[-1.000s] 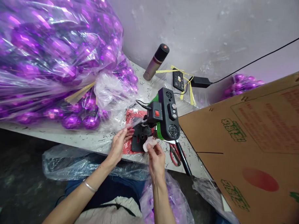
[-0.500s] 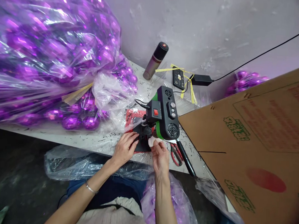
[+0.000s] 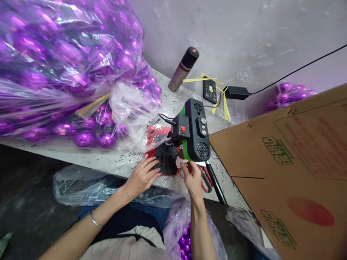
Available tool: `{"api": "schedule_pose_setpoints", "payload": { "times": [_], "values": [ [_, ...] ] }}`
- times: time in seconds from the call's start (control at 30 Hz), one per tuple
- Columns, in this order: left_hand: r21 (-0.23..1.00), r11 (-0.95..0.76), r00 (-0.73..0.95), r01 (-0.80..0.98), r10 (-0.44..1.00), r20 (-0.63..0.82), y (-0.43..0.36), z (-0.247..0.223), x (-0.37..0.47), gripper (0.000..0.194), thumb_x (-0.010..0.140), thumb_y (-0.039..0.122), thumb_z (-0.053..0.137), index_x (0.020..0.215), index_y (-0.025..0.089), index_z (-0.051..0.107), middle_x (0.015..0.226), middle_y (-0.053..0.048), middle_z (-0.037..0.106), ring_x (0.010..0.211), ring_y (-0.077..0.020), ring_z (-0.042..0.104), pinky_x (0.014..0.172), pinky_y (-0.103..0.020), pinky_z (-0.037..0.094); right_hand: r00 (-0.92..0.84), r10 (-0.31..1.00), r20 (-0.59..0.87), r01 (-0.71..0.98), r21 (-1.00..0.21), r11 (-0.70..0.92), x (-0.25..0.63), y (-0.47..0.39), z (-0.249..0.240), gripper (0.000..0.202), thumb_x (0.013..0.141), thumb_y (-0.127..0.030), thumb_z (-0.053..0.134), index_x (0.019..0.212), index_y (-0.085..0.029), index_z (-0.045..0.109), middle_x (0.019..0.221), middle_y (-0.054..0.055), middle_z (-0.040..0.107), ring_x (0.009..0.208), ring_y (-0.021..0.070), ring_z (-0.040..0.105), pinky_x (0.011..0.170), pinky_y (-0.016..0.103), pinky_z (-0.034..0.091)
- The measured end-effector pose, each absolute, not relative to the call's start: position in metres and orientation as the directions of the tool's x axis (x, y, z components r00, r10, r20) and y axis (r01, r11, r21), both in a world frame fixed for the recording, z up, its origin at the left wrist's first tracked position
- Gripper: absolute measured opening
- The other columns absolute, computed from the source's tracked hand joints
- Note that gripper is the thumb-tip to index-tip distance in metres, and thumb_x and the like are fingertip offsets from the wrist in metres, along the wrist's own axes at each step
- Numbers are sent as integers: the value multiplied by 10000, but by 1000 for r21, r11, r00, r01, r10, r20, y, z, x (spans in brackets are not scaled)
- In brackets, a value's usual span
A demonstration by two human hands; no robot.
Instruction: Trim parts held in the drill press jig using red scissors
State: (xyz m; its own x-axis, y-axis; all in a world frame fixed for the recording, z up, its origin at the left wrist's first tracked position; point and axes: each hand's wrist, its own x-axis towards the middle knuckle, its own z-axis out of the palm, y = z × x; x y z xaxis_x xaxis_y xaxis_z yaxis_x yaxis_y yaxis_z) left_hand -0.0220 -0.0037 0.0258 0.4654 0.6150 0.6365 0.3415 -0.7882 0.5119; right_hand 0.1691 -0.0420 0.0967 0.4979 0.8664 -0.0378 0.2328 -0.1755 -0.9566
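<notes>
In front of me a small black and green bench machine [image 3: 198,129] with a red switch and a long black lever [image 3: 215,183] stands on a black base plate [image 3: 170,168]. My left hand [image 3: 142,175] lies flat at the left edge of the plate, its fingers stretched out and holding nothing. Beside the plate's right side, my right hand [image 3: 192,178] pinches a thin, whitish, rounded piece [image 3: 179,161] between thumb and fingers. Part of that piece is hidden under the machine's head. Red-handled scissors or pliers [image 3: 207,180] lie just right of my right hand.
Clear plastic bags of shiny purple balls [image 3: 59,65] fill the table's left side. A dark bottle [image 3: 183,69], a phone-like black object [image 3: 209,90], yellow ribbon [image 3: 225,110] and a power adapter [image 3: 236,92] lie behind. A cardboard box [image 3: 302,180] stands at the right.
My right hand has shifted right with the whitish piece, turning its wrist. My left hand has drawn back slightly towards the plate's left edge. The view has shifted a little.
</notes>
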Motion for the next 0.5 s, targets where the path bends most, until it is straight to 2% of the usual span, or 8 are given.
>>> {"api": "schedule_pose_setpoints", "payload": {
  "times": [0.1,0.2,0.27,0.37,0.5],
  "values": [
    [550,-762,451,341,646,616,-1,29,-18,135,919,206,568,928,141,686,1066,-115,698,1134,-249,619,1068,-512,456,504,863,-40,220,-960,-172,170,-31,98,189,744,-339,691,872,-202,717,848,18,733,804,197,642,783,339,481],
    [528,-748,485,402,663,570,4,29,-4,312,923,278,565,1163,88,629,1213,-173,650,1232,-310,556,1042,-530,473,461,886,-53,193,-968,-158,167,-21,102,227,698,-356,725,867,-204,721,864,25,752,833,213,667,797,358,502],
    [507,-763,549,402,644,533,4,27,4,360,917,317,571,1195,94,622,1275,-187,618,1279,-341,511,1058,-585,433,439,897,-60,177,-972,-152,166,-20,104,236,681,-365,734,859,-212,722,861,24,758,844,216,677,808,367,512],
    [501,-795,607,342,594,528,0,25,2,284,926,288,551,1144,145,664,1247,-159,643,1273,-316,523,1083,-603,392,420,905,-74,165,-974,-156,170,-26,108,220,666,-366,745,839,-231,726,853,18,759,848,219,684,810,371,520],
    [513,-814,549,272,570,612,-5,25,-19,183,929,213,544,1009,164,701,1127,-114,703,1167,-259,609,1068,-552,434,434,896,-88,150,-974,-168,175,-32,110,219,648,-338,756,842,-240,725,868,16,754,873,226,683,831,377,514]
  ]
}}
